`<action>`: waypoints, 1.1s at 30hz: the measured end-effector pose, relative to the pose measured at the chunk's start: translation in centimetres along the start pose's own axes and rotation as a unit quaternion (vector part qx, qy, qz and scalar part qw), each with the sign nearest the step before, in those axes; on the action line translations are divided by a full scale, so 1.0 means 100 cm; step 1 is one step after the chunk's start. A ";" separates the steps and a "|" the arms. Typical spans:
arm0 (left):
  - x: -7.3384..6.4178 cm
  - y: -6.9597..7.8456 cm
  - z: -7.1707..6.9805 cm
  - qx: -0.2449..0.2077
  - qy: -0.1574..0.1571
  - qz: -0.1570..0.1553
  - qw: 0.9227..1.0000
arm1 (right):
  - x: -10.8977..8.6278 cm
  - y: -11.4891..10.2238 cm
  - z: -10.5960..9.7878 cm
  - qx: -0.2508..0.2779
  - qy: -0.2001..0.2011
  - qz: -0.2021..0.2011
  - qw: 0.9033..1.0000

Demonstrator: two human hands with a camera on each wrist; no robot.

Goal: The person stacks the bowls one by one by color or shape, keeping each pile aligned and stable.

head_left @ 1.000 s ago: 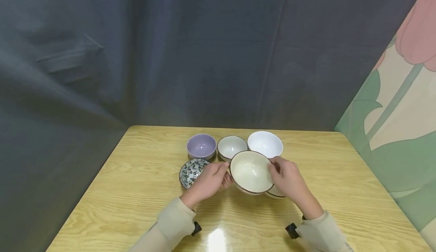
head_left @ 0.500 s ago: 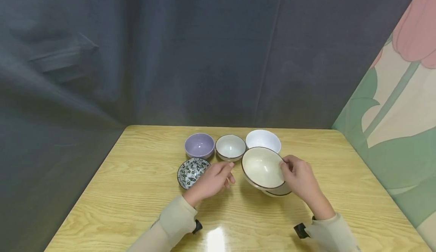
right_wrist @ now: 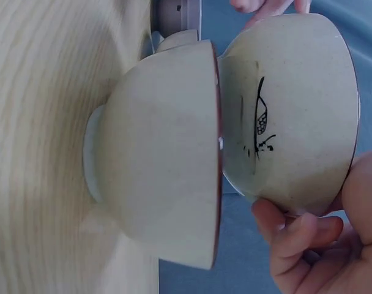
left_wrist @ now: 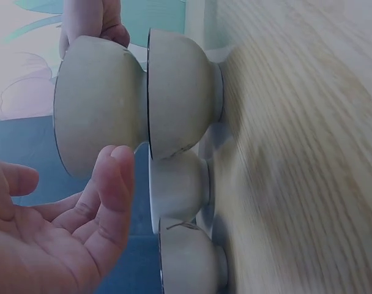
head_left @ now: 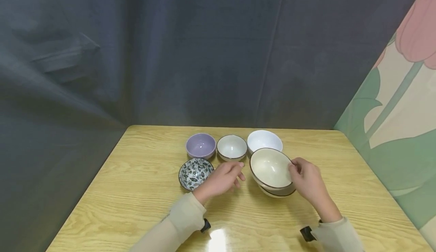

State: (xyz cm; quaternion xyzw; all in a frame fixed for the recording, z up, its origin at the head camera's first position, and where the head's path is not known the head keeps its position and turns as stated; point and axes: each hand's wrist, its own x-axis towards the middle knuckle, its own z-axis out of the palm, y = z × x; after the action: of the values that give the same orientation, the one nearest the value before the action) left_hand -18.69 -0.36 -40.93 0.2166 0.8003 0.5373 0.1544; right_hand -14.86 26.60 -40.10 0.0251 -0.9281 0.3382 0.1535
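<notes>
Desk [head_left: 119, 203]: light wood grain, bright glare patch toward the near side.
Sleeves [head_left: 185, 216]: beige, both reaching in from the near side; black wrist gear [head_left: 308, 234] shows at each cuff.
Left hand [head_left: 223, 178]: fingers loosely extended, a little bent, holding nothing; tips near the left side of the cream bowl [head_left: 271, 168], apart from it in the head view.
Right hand [head_left: 308, 180]: pinching the cream bowl at its right rim, thumb over the edge, fingers against the outer wall.
Cream bowl: off the desk, mouth up, slightly tilted, dark brown rim; directly above the lower bowl. Foot contact with it: can't tell. Black drawn motif [right_wrist: 264, 122] on the outside, seen from the right wrist.
Lower bowl [right_wrist: 161, 153]: cream, dark rim, upright on the desk, mostly hidden from above by the held one.
Patterned bowl [head_left: 193, 174]: black-and-white floral inside, upright, just left of the left hand.
Back row: purple bowl [head_left: 201, 146], pale grey bowl [head_left: 231, 147] with dark rim, white bowl [head_left: 263, 140]; left to right, side by side, all upright.
Backdrop: dark blue-grey curtain [head_left: 204, 55] behind the desk; floral panel [head_left: 395, 104] with pink tulip and green leaves along the right.
</notes>
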 end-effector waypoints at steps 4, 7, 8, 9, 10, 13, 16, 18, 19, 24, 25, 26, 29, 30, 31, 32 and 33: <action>0.004 0.003 0.003 0.003 -0.001 0.004 1.000 | 0.000 0.004 0.000 -0.008 0.005 0.001 1.000; 0.008 0.005 0.006 -0.001 0.002 0.006 1.000 | 0.001 0.007 0.000 -0.012 0.008 -0.001 1.000; 0.009 0.005 0.008 -0.002 0.002 0.006 1.000 | 0.001 0.007 0.000 -0.012 0.009 -0.001 1.000; 0.011 0.005 0.009 -0.004 0.002 0.006 1.000 | 0.001 0.008 0.001 -0.013 0.009 -0.001 1.000; 0.012 0.006 0.010 -0.006 0.001 0.006 1.000 | 0.000 0.009 0.001 -0.013 0.008 0.001 1.000; 0.016 0.006 0.015 -0.012 -0.005 0.008 1.000 | -0.001 0.011 0.001 -0.013 0.002 0.008 1.000; 0.018 0.006 0.018 -0.007 -0.013 0.011 1.000 | -0.001 0.013 0.001 -0.012 -0.003 0.014 1.000; 0.020 0.006 0.020 -0.002 -0.016 0.014 1.000 | -0.001 0.015 0.001 -0.013 -0.003 0.016 1.000; 0.021 0.006 0.021 0.002 -0.017 0.016 1.000 | -0.001 0.015 0.002 -0.014 -0.005 0.016 1.000; 0.026 0.005 0.026 0.027 -0.002 0.029 0.999 | -0.002 0.020 0.003 -0.018 -0.008 0.018 1.000; 0.027 0.005 0.027 0.033 0.003 0.033 0.999 | -0.002 0.020 0.003 -0.018 -0.010 0.018 1.000; 0.028 0.004 0.029 0.041 0.008 0.037 0.998 | -0.002 0.021 0.004 -0.018 -0.009 0.018 1.000; 0.030 0.003 0.032 0.062 0.024 0.047 0.997 | -0.002 0.021 0.005 -0.017 -0.010 0.021 1.000; 0.030 0.003 0.033 0.069 0.028 0.049 0.996 | -0.002 0.021 0.006 -0.018 -0.010 0.022 1.000; 0.030 0.003 0.033 0.077 0.031 0.051 0.995 | -0.003 0.021 0.006 -0.016 -0.011 0.023 1.000; 0.030 0.004 0.034 0.084 0.035 0.052 0.994 | -0.003 0.021 0.007 -0.015 -0.011 0.023 1.000; 0.030 0.004 0.034 0.093 0.040 0.052 0.993 | -0.003 0.021 0.008 -0.014 -0.012 0.022 1.000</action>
State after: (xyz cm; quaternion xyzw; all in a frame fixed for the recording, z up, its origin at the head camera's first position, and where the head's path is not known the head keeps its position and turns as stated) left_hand -19.55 3.96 -41.86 0.2502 0.8401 0.4756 0.0734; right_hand -15.11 27.72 -42.05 0.0064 -0.9348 0.3286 0.1347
